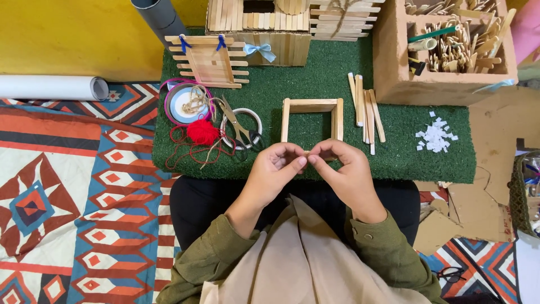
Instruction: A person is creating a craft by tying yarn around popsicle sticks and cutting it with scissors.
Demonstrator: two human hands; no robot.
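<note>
A green artificial-grass mat point(416, 160) covers the work area, laid over a patterned rug point(67, 197). At its far edge stands a finished-looking stick house point(281, 25) with a small stick fence panel point(208, 62) leaning in front, and to the right a cardboard box point(394, 62) crammed with more sticks. In the middle of the mat lies a square stick frame point(312, 118): three sides appear to be joined, while the near side is open, so the frame seems about three-quarters built. Beside it, a loose pile of craft sticks point(367, 110) waits unused. Scissors point(239, 128), a ball of red yarn point(201, 132) and white paper scraps point(436, 136) lie around. The left hand point(273, 169) and right hand point(343, 169) meet fingertip to fingertip just at the frame's open edge, pinched together on what may be a single stick point(308, 153); it is mostly hidden.
</note>
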